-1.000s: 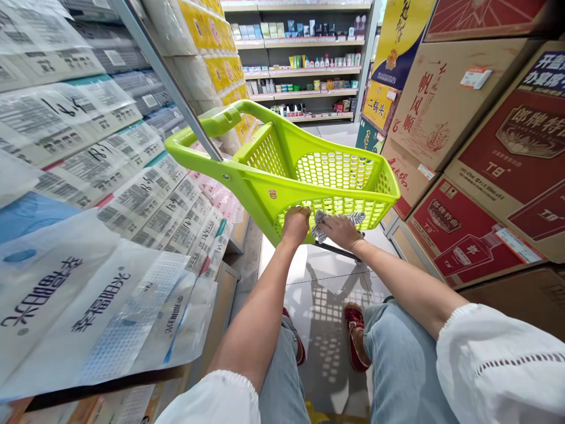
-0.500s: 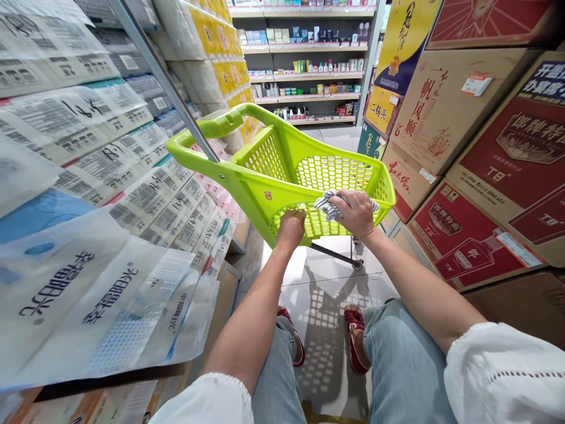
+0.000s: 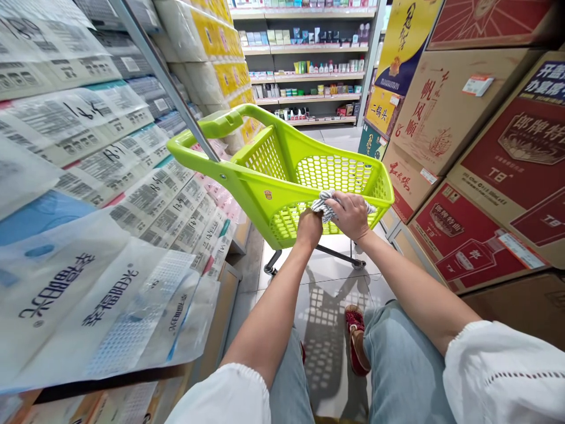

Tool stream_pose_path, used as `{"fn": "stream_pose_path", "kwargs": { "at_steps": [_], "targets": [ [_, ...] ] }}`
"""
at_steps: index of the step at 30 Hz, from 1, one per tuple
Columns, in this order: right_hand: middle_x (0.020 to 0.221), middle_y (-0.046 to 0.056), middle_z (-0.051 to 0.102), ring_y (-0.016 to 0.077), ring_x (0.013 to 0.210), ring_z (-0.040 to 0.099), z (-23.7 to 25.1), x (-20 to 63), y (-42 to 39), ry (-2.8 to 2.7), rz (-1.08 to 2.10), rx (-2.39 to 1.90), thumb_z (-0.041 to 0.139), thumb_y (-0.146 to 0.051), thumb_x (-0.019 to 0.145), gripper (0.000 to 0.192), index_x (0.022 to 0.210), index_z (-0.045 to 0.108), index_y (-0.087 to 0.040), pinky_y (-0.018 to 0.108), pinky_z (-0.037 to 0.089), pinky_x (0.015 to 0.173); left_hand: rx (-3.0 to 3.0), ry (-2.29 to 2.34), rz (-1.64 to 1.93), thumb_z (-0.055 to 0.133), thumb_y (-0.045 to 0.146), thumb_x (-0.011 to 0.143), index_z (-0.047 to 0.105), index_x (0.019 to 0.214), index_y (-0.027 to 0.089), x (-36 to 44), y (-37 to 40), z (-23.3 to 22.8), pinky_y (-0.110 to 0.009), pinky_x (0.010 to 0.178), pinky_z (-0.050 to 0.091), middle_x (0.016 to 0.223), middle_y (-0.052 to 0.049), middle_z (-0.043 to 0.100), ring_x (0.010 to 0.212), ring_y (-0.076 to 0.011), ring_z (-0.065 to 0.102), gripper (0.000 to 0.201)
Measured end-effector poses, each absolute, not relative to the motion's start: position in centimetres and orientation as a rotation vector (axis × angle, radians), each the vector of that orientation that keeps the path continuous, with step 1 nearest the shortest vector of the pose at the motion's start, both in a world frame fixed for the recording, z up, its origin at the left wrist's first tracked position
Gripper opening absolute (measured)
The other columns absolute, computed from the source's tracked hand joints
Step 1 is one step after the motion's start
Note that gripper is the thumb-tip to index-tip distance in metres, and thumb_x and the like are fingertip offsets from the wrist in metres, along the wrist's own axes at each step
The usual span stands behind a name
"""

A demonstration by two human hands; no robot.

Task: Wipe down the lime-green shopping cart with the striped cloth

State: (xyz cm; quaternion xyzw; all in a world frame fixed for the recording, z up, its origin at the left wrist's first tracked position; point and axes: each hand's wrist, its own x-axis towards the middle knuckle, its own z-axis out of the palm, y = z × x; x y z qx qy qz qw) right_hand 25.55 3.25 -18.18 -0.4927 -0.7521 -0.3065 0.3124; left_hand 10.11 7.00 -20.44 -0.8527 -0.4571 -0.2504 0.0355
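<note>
A lime-green shopping cart [image 3: 247, 187] with perforated sides stands in front of me, its side facing my hands. My right hand [image 3: 352, 215] is closed around a bunched grey-and-white striped cloth [image 3: 325, 201], pressed to the upper part of the basket side. Just left of it, my left hand [image 3: 309, 228] is closed, fingers curled towards the basket beside the cloth. Its fingertips are hidden, so I cannot tell whether it grips the cloth, the basket or anything else. Under the basket a dark metal frame with wheels shows.
Wrapped paper packs [image 3: 132, 288] are stacked close on my left. Red and brown cartons [image 3: 454, 218] rise on the right. Shelves of small bottles and boxes [image 3: 315, 76] stand beyond the cart. A metal pole [image 3: 170, 88] slants across the upper left. My knees flank the tiled floor.
My left hand has moved right along the basket side, up to the cloth. My right hand has shifted slightly left with the cloth. The cart has hardly moved.
</note>
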Motion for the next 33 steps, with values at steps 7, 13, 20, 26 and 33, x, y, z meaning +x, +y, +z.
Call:
{"fn": "stream_pose_path", "kwargs": {
  "at_steps": [7,13,20,26,33],
  "targets": [
    [0.121,0.006,0.061,0.0206,0.098,0.050,-21.5,26.2,4.3,-2.086,-0.842,-1.335,0.040,-0.025,0.094,0.029,0.116,0.060,-0.027,0.037,0.028,0.083,-2.718,-1.279,-0.797,0.044,0.018,0.087,0.068,0.093,0.017,9.7,8.1,-20.6,-0.035,0.086,0.046,0.098,-0.010,0.067,0.094,-0.0230,0.058,0.025],
    [0.116,0.005,0.063,0.0184,0.092,0.051,-23.4,26.8,3.7,-2.186,-0.869,-1.322,0.040,-0.024,0.094,0.026,0.110,0.062,-0.026,0.036,0.028,0.081,-2.683,-1.273,-0.694,0.045,0.009,0.082,0.065,0.098,0.015,9.3,7.6,-20.3,-0.036,0.088,0.043,0.095,-0.011,0.065,0.096,-0.0252,0.055,0.026],
    [0.114,0.005,0.064,0.0177,0.092,0.053,-25.8,26.9,2.5,-2.452,-0.773,-1.333,0.037,-0.019,0.095,0.029,0.106,0.062,-0.023,0.034,0.029,0.078,-2.642,-1.263,-0.667,0.039,0.014,0.089,0.060,0.113,0.014,9.5,7.6,-20.3,-0.035,0.090,0.041,0.101,-0.012,0.064,0.100,-0.0251,0.054,0.031],
    [0.113,0.005,0.064,0.0169,0.090,0.052,-23.3,27.0,3.1,-2.333,-0.808,-1.272,0.039,-0.022,0.095,0.026,0.107,0.062,-0.023,0.034,0.028,0.077,-2.592,-1.264,-0.672,0.039,0.019,0.092,0.063,0.105,0.015,9.6,7.6,-20.6,-0.034,0.088,0.041,0.096,-0.011,0.065,0.096,-0.0244,0.055,0.028],
    [0.115,0.005,0.063,0.0194,0.097,0.049,-17.7,27.3,2.7,-1.955,-0.921,-1.333,0.043,-0.028,0.094,0.023,0.109,0.060,-0.025,0.035,0.027,0.083,-2.616,-1.292,-0.719,0.040,0.016,0.090,0.066,0.093,0.016,9.7,7.6,-20.7,-0.034,0.084,0.042,0.090,-0.010,0.064,0.092,-0.0238,0.055,0.026]
  ]
}}
